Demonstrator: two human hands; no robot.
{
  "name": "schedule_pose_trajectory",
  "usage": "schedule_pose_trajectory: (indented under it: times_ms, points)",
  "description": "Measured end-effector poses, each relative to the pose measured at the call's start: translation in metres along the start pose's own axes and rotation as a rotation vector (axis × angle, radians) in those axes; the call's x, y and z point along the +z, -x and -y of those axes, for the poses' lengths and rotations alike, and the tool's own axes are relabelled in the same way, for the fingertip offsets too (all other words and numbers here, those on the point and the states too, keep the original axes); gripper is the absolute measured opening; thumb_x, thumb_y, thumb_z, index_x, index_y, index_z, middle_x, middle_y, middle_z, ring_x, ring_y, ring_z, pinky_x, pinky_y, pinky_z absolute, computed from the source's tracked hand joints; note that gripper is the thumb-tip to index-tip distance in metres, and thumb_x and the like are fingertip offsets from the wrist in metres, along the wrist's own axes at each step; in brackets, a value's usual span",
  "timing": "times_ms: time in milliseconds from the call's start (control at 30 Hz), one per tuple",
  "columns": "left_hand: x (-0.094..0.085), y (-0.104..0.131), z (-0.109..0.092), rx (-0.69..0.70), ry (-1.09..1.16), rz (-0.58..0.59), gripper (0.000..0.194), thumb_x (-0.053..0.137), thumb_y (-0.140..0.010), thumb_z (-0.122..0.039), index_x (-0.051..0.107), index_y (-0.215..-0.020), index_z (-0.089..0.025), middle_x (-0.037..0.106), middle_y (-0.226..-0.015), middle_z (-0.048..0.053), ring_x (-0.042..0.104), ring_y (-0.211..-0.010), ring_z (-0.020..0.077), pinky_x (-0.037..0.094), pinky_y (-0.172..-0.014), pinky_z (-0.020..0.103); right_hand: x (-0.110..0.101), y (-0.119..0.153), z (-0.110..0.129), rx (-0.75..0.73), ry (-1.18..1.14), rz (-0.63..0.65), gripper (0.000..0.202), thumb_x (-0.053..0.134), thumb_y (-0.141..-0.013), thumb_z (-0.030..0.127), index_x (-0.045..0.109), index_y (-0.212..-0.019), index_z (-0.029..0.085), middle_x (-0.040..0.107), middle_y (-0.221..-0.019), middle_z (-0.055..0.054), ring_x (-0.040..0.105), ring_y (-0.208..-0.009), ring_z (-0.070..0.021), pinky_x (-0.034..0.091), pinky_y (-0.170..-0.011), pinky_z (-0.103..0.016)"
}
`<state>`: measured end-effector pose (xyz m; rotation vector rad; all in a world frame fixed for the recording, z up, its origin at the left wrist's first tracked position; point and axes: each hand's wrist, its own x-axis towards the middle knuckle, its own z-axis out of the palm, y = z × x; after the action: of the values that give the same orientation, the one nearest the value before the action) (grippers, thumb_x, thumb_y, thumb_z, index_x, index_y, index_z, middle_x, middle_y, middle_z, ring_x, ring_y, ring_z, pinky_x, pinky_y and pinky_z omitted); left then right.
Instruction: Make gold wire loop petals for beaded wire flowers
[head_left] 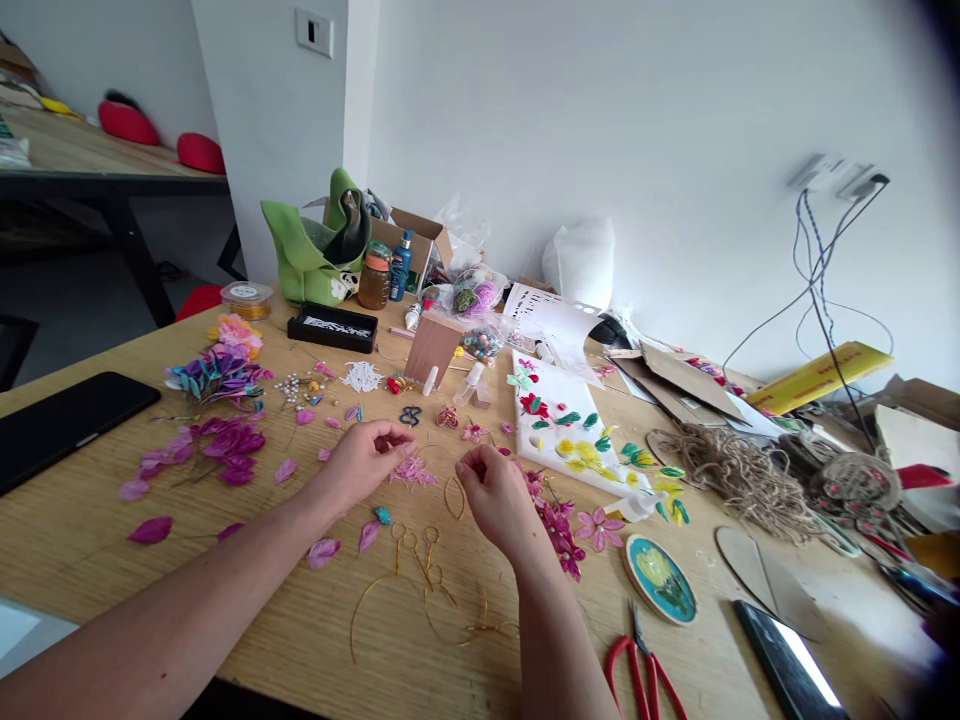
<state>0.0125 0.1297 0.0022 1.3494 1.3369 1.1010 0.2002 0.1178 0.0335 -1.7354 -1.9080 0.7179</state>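
Observation:
My left hand [366, 462] is closed in a loose pinch over the middle of the table. Opposite it, my right hand [499, 492] pinches a thin gold wire [454, 498] bent into a leaf-shaped loop that hangs below the fingertips. A fine strand arcs across the gap towards my left fingertips. Under the hands lies a pile of pink stamens [413, 472]. Closer to me are several gold wire pieces with round loops [431, 572], a turquoise bead-like piece [383, 515] and loose pink petals [323, 553].
Red-handled scissors [643, 665] and a phone [787, 660] lie at the front right. Magenta flowers [559, 525] border a white block [562, 420] holding yellow and red blooms. A twine heap [739, 470] sits right; a black phone [75, 420] lies left.

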Motion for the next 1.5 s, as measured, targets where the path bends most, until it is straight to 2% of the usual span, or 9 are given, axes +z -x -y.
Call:
schedule_pose_trajectory:
  times_ms: [167,300,500,667,833,967,1133,1267,1500]
  points:
    - [-0.001,-0.003,0.001,-0.031,0.026,0.010,0.022,0.069,-0.069,-0.036,0.073,-0.079,-0.017,0.072,-0.074,0.003,0.061,-0.068,0.0183,0.047,-0.064,0.029,0.001,-0.002,-0.005,0.047,-0.274,0.056,0.013,0.052,-0.081,0.026,0.050,-0.069,0.020,0.050,-0.060,0.003,0.046,-0.055,-0.0135,0.032,-0.052,-0.025]
    - [-0.002,-0.003,0.002,-0.049,0.047,-0.020,0.027,0.069,-0.069,-0.037,0.072,-0.085,-0.016,0.072,-0.078,0.003,0.060,-0.068,0.0174,0.046,-0.063,0.028,0.003,-0.001,-0.007,0.088,-0.527,0.143,0.019,0.055,-0.075,0.038,0.048,-0.071,0.021,0.045,-0.056,0.006,0.041,-0.047,-0.0104,0.033,-0.046,-0.023]
    - [-0.001,-0.001,-0.002,-0.063,0.116,0.006,0.033,0.071,-0.069,-0.039,0.073,-0.092,-0.016,0.074,-0.092,0.005,0.064,-0.083,0.0189,0.048,-0.076,0.030,-0.001,0.005,0.002,0.133,-0.827,0.333,0.033,0.067,-0.064,0.047,0.051,-0.070,0.019,0.048,-0.056,0.005,0.038,-0.044,-0.0074,0.031,-0.040,-0.020]
    - [-0.001,-0.001,-0.002,-0.081,0.185,0.040,0.030,0.074,-0.064,-0.042,0.071,-0.078,-0.015,0.069,-0.070,0.002,0.060,-0.065,0.0149,0.047,-0.064,0.028,0.000,0.005,0.004,0.160,-0.919,0.366,0.034,0.072,-0.061,0.045,0.052,-0.068,0.019,0.047,-0.055,0.005,0.036,-0.043,-0.0069,0.028,-0.036,-0.019]
    - [-0.004,-0.001,-0.003,-0.113,0.223,0.053,0.028,0.073,-0.059,-0.042,0.067,-0.066,-0.015,0.061,-0.057,-0.001,0.051,-0.052,0.0115,0.043,-0.054,0.026,0.005,0.001,-0.001,0.122,-0.879,0.230,0.040,0.073,-0.064,0.054,0.055,-0.068,0.018,0.050,-0.062,0.001,0.045,-0.053,-0.0107,0.036,-0.041,-0.020]
    - [-0.004,-0.001,-0.005,-0.121,0.203,0.060,0.026,0.072,-0.057,-0.040,0.066,-0.061,-0.016,0.060,-0.055,-0.001,0.050,-0.051,0.0114,0.042,-0.053,0.025,0.009,-0.002,-0.004,0.043,-0.749,-0.027,0.044,0.062,-0.076,0.061,0.058,-0.074,0.018,0.053,-0.069,0.000,0.045,-0.056,-0.0117,0.038,-0.047,-0.024]
    - [-0.001,0.001,-0.006,-0.101,0.159,0.072,0.025,0.072,-0.057,-0.041,0.065,-0.060,-0.017,0.059,-0.053,-0.002,0.048,-0.051,0.0114,0.038,-0.052,0.025,0.015,0.002,0.004,-0.121,-0.523,-0.266,0.020,0.062,-0.083,0.038,0.063,-0.077,0.019,0.058,-0.074,-0.002,0.050,-0.070,-0.0169,0.042,-0.068,-0.029]
    - [0.001,0.002,-0.006,-0.086,0.138,0.075,0.025,0.070,-0.057,-0.042,0.064,-0.060,-0.017,0.057,-0.053,-0.002,0.046,-0.050,0.0116,0.035,-0.052,0.025,0.026,0.007,0.008,-0.386,-0.129,-0.385,0.012,0.056,-0.089,0.021,0.067,-0.084,0.019,0.063,-0.086,-0.006,0.053,-0.087,-0.0224,0.042,-0.082,-0.036]
    - [0.001,0.004,-0.010,-0.068,0.121,0.086,0.026,0.070,-0.058,-0.043,0.064,-0.060,-0.018,0.058,-0.054,-0.002,0.048,-0.052,0.0126,0.036,-0.053,0.025,0.038,0.008,0.005,-0.514,0.114,-0.432,0.016,0.052,-0.093,0.011,0.066,-0.090,0.020,0.062,-0.086,-0.006,0.052,-0.086,-0.0221,0.044,-0.083,-0.037]
